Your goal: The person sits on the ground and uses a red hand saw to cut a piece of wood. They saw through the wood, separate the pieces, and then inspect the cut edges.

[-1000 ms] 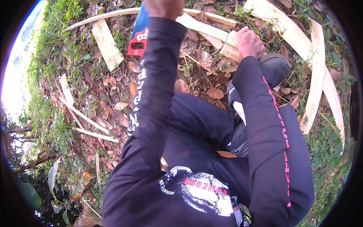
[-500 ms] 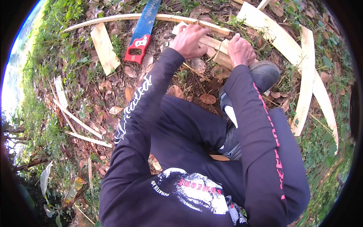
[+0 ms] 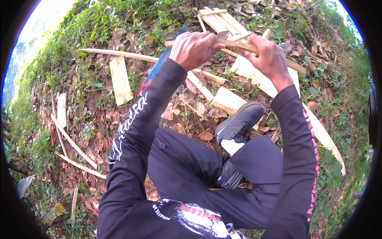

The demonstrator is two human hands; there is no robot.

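both hands' fingers are curled tight around a thin wooden strip [image 3: 238, 44] at the top centre. left hand [image 3: 195, 48] grips its left end, right hand [image 3: 270, 59] its right part. the strip is pale brown, narrow, nearly level.

Soft, even daylight with faint shadows; sky blown out at the upper left; fisheye bending and a black rim at the edges.

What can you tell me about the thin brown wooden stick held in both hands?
The thin brown wooden stick looks like a rough split strip of wood, pale brown and slightly uneven. It lies roughly level, raised above the leaf-covered ground. The left hand grips it near its left end, the right hand further right; its right end slants down past the right hand. Nothing else touches it.
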